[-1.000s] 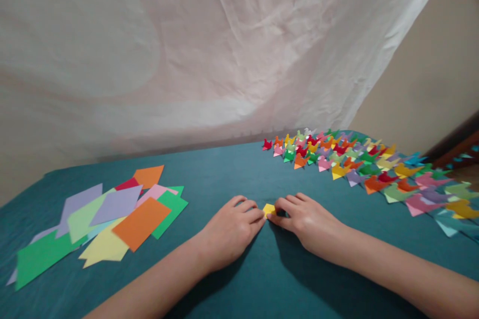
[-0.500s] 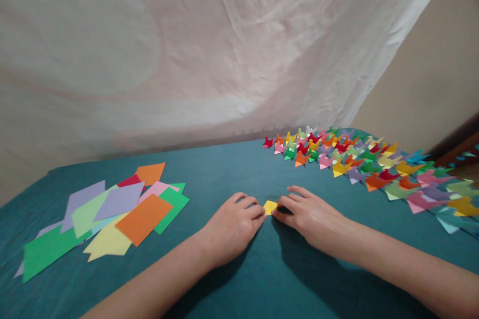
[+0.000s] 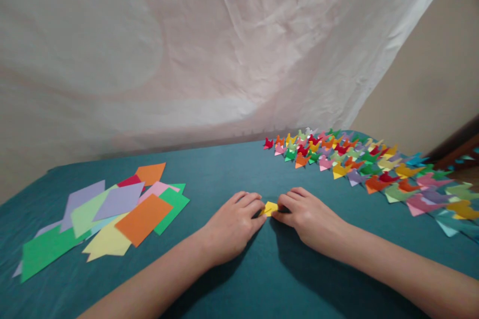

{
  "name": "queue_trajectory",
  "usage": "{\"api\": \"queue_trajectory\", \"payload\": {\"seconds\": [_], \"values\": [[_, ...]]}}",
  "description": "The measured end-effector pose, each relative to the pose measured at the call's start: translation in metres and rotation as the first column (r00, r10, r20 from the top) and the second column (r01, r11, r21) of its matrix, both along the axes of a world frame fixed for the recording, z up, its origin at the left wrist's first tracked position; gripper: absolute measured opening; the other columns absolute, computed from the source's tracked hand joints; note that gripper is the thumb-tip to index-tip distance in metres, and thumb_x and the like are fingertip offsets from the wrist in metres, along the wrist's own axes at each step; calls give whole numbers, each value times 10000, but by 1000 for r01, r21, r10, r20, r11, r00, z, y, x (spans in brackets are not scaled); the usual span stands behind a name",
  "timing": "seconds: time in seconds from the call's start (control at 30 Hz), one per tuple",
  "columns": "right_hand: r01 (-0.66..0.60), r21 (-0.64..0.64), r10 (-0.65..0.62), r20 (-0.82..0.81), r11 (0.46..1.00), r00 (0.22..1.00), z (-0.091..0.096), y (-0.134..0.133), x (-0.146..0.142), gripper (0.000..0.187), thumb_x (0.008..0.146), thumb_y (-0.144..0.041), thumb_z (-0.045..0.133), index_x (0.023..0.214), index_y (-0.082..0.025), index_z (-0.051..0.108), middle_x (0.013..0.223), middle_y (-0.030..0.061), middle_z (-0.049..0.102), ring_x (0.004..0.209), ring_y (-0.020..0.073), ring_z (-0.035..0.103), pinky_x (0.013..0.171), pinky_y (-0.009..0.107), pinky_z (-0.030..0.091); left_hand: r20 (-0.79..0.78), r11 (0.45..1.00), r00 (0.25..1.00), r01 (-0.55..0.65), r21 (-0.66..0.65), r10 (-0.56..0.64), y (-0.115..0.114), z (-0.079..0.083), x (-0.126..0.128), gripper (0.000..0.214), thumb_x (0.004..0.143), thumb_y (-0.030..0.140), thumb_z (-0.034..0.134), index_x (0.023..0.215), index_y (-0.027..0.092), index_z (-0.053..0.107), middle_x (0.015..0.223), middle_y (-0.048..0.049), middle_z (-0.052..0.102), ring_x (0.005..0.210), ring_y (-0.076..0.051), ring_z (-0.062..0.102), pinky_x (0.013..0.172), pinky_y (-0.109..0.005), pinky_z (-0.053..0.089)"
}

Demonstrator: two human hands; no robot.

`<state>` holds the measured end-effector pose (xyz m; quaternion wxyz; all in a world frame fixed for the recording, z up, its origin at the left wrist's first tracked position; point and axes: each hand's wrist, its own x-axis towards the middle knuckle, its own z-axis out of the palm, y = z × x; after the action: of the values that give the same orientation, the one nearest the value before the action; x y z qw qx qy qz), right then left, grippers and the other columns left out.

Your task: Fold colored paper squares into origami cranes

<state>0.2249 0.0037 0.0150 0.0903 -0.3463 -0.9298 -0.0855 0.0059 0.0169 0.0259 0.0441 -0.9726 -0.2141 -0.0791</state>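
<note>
A small folded piece of yellow paper (image 3: 270,208) lies on the teal cloth between my two hands, near the middle of the view. My left hand (image 3: 236,224) pinches its left edge with thumb and fingertips. On the opposite edge, the thumb and fingers of my right hand (image 3: 305,214) are closed as well. A crease or flap line shows on the paper's upper face. Its outer ends are hidden under my fingertips.
Loose sheets of coloured paper (image 3: 144,220) overlap in a spread at the left. Rows of small folded paper birds (image 3: 340,170) stand along the right side. The teal cloth (image 3: 220,169) covers the table, and a pale wrinkled sheet (image 3: 224,50) hangs behind it.
The yellow paper now shows a crease or flap across it. The fingers of my right hand have drawn closer together, and those of my left have shifted slightly on the paper.
</note>
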Motion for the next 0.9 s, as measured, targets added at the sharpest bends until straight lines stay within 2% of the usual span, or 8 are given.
{"api": "queue_trajectory", "payload": {"seconds": [0.1, 0.23, 0.37, 0.57, 0.9], "values": [[-16, 20, 18, -133, 1000, 991, -9, 4, 2, 196, 894, -173, 517, 867, -215, 706, 818, 43, 597, 764, 162, 511, 736, 332, 362, -4, 1000, 1000, 11, -3, -11, 0, -1, 0, 282, 935, 183, 379, 1141, 167, 571, 1112, -92, 585, 1176, -255, 423, 981, -421, 340], [-15, 25, 20, -228, 1000, 974, -17, 4, 2, 230, 907, -130, 473, 980, -192, 682, 964, 66, 634, 866, 164, 528, 771, 323, 383, -14, 1000, 1000, 21, -17, -21, 0, -3, -1, 279, 936, 164, 362, 1108, 149, 581, 1078, -87, 607, 1178, -251, 425, 983, -423, 341], [-48, 36, 53, -171, 998, 984, -21, 3, 0, 199, 903, -154, 502, 1011, -190, 665, 1037, 65, 642, 933, 185, 527, 787, 342, 396, -10, 1000, 1000, 17, -21, -17, 1, -4, 0, 278, 940, 172, 359, 1103, 144, 583, 1065, -84, 616, 1160, -245, 441, 988, -421, 343], [-78, 60, 80, -40, 995, 996, -18, 2, -3, 181, 887, -156, 526, 1015, -154, 654, 994, 85, 642, 916, 207, 532, 792, 372, 397, 7, 1000, 1000, -9, 18, 9, -1, -3, 1, 269, 930, 176, 405, 1136, 153, 577, 1081, -105, 607, 1177, -236, 441, 1003, -424, 339], [-56, 49, 54, 39, 997, 998, -14, 2, -3, 184, 863, -166, 552, 1019, -171, 648, 951, 76, 637, 853, 204, 530, 791, 372, 377, -23, 998, 998, -58, 22, 58, -7, 7, 1, 269, 935, 185, 399, 1035, 159, 647, 1033, -102, 619, 1157, -241, 464, 1030, -444, 314]]}}
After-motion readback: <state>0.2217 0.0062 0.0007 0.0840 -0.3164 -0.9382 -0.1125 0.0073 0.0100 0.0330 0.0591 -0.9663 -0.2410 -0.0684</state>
